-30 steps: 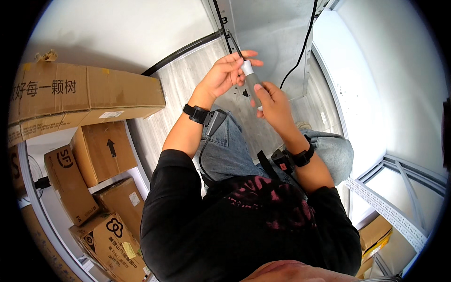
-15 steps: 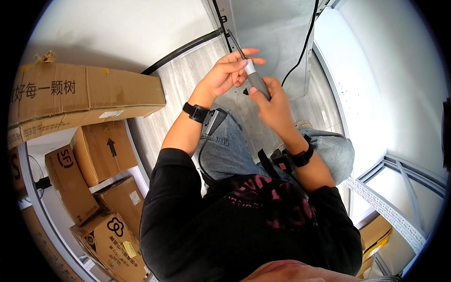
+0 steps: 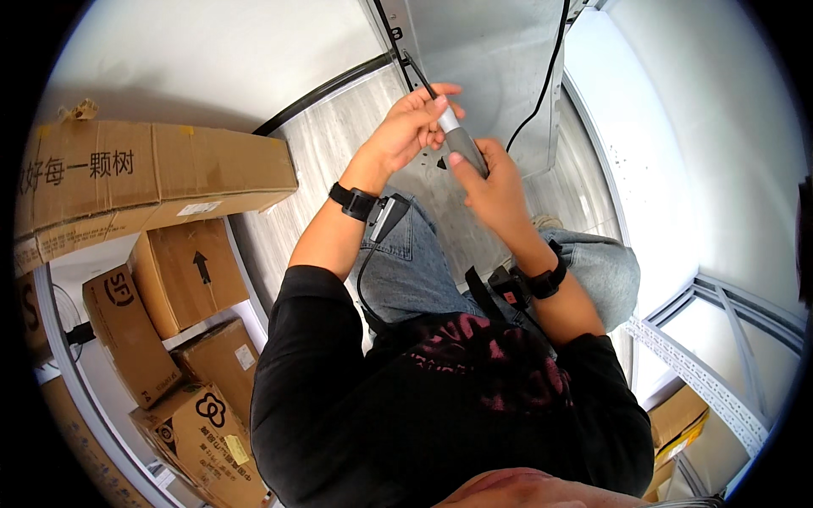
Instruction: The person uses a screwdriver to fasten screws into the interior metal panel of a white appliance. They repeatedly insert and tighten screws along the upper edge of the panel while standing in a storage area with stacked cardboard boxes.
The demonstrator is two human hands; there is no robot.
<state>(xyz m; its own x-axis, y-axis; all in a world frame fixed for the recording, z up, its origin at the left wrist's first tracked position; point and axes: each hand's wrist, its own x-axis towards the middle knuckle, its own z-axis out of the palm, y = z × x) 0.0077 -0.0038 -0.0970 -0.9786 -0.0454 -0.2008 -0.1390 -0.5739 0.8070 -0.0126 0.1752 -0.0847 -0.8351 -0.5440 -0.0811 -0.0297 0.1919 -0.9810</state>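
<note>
Snugly, right hand (image 3: 491, 186) round screwdriver (image 3: 461, 142), left (image 3: 401, 135) half-curled.

On the left, a long cardboard box (image 3: 216, 165) lies above smaller cartons (image 3: 199, 279) on a shelf (image 3: 251, 288). A black strip (image 3: 326, 88) edges the white wall (image 3: 212, 59) beside grey wood-look floor (image 3: 334, 114). Right, a perforated rack (image 3: 699, 385) stands near a tan box (image 3: 675, 412).

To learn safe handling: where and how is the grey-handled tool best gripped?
Probably by its thick grey handle, coming from the picture's lower right like the right hand: its thin shaft slants up-left toward the grey panel.
</note>
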